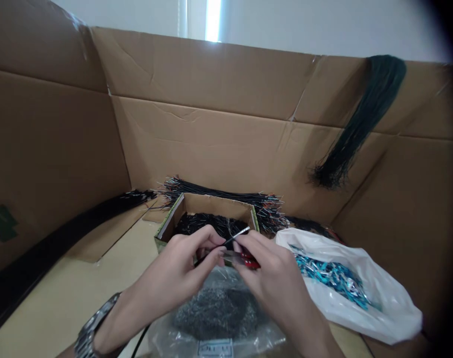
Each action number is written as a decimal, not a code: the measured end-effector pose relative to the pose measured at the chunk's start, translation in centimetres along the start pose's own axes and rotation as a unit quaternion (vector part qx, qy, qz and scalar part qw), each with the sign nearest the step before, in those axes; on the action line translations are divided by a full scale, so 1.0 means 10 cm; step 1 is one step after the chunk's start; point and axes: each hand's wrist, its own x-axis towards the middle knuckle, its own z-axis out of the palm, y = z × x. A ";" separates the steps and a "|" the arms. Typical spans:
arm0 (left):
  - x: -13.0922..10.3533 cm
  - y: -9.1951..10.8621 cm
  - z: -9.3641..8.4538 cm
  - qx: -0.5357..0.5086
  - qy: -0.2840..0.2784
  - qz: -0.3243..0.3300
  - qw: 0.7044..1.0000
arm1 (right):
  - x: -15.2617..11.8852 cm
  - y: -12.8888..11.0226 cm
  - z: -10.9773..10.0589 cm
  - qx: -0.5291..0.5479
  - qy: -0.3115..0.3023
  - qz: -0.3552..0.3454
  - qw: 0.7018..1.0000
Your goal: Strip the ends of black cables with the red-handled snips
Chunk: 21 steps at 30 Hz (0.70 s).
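One thin black wire [231, 239], pinched in the left hand [187, 261], long axis rising rightward toward the right hand [271, 278], which grips a red-handled tool [246, 259] just beside it. Below: clear bag [219, 313]; behind: small carton [207, 214]; right: white bag [360, 293].

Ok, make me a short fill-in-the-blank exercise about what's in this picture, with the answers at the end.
1. The left hand pinches a thin black ____ with a bare metal tip.
2. The right hand holds a small tool with ____ handles.
3. The white plastic bag to the right holds shiny ____ pieces.
4. A metal ____ sits on the left wrist.

Missing words: wire; red; blue; watch
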 end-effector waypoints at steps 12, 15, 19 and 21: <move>-0.10 -0.26 0.04 0.119 -0.109 -0.029 0.986 | -0.39 0.13 -0.28 0.098 -0.212 0.159 0.959; -0.12 -0.26 0.09 0.079 -0.128 -0.036 0.988 | -0.38 0.13 -0.21 0.111 -0.190 0.167 0.961; -0.15 -0.22 0.10 0.033 -0.147 -0.046 0.987 | -0.38 0.16 -0.12 0.145 -0.174 0.188 0.956; -0.16 -0.21 0.12 0.032 -0.162 -0.049 0.985 | -0.38 0.16 -0.08 0.156 -0.179 0.190 0.953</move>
